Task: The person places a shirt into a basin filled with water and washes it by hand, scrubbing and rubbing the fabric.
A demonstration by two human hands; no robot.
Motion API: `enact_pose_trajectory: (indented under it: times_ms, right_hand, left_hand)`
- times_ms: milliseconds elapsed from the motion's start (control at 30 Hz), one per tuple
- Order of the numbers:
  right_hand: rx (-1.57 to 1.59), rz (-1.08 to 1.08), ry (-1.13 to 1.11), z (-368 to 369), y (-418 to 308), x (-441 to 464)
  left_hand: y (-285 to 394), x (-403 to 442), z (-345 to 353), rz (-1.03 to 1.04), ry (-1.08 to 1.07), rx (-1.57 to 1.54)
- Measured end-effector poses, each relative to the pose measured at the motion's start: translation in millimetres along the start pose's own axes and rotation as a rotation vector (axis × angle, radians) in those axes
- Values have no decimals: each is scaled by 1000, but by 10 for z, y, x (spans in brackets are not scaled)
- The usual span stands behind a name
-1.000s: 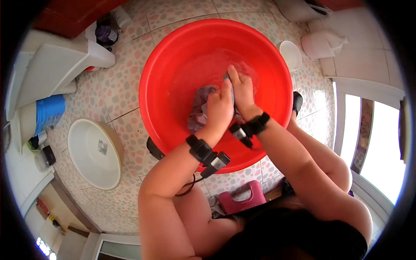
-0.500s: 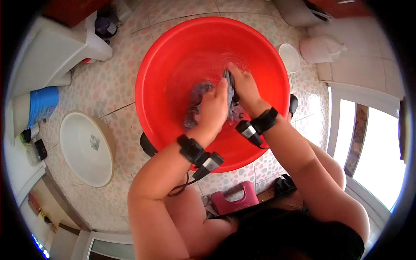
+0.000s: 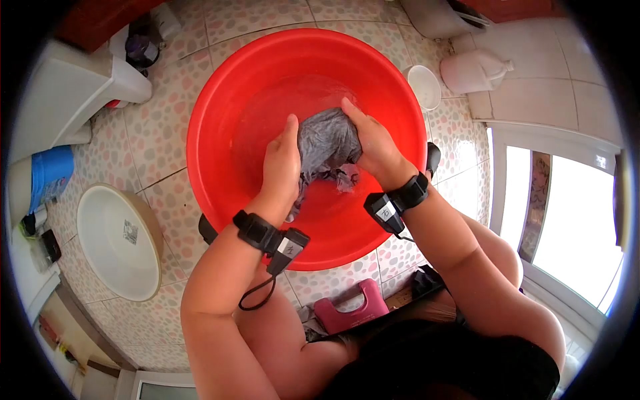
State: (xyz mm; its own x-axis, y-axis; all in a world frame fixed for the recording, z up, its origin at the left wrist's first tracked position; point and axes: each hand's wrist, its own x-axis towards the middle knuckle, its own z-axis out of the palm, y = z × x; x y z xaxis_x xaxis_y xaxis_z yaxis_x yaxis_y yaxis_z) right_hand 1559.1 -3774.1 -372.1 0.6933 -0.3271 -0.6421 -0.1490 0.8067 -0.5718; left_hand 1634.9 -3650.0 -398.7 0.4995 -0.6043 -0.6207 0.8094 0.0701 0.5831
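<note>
A wet grey cloth is stretched between my two hands over a large red basin with water in it. On the cloth's left side, my left hand grips the edge, thumb pointing up. My right hand holds the opposite side, its thumb on the upper corner. The lower part of the cloth hangs in loose folds toward the water. Fingers of both hands are partly hidden behind the cloth. Each wrist wears a black strap with a small device.
To the left on the tiled floor stands a cream basin. Beyond the red basin at right are a small white bowl and a pale pink jug. A pink stool is below, a blue container at far left.
My hands have moved apart, spreading the cloth that was bunched between them. My left hand has shifted left, and the view has shifted slightly.
</note>
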Motion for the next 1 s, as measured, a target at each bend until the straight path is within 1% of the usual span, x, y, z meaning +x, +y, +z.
enact_pose_trajectory:
  times_ms: [133, 200, 233, 300, 367, 433, 467, 600, 667, 700, 800, 867, 1000]
  right_hand:
    - [18, 8, 4, 66, 7, -40]
    - [35, 16, -10, 31, 34, -1]
    - [53, 24, -23, 20, 42, 12]
    - [86, 33, -6, 55, 63, 0]
    - [120, 44, 13, 51, 92, -5]
    - [73, 34, -82, -5, 135, 4]
    - [33, 24, -72, -27, 139, 7]
    - [1, 18, -56, 83, 103, -77]
    - [27, -18, 26, 171, 112, -109]
    - [27, -17, 26, 190, 107, -121]
    - [40, 8, 2, 207, 115, -134]
    - [102, 13, -39, 205, 122, -125]
    - [121, 12, -64, 182, 115, -133]
  left_hand:
    - [68, -64, 96, 22, -18, -52]
    - [68, -94, 107, 97, -117, 89]
    - [44, -90, 93, 97, -116, 88]
    - [3, -84, 74, 212, -138, 454]
    - [-25, -114, 151, 218, -148, 439]
    - [9, -203, 236, 308, -200, 505]
    - [58, -255, 249, 365, -211, 676]
    - [52, -239, 261, 372, -192, 673]
    - [41, -204, 234, 337, -148, 659]
    - [42, -207, 231, 336, -147, 657]
    - [32, -207, 210, 352, -108, 663]
    - [-3, -172, 170, 332, -117, 671]
    - [13, -208, 183, 332, -144, 641]
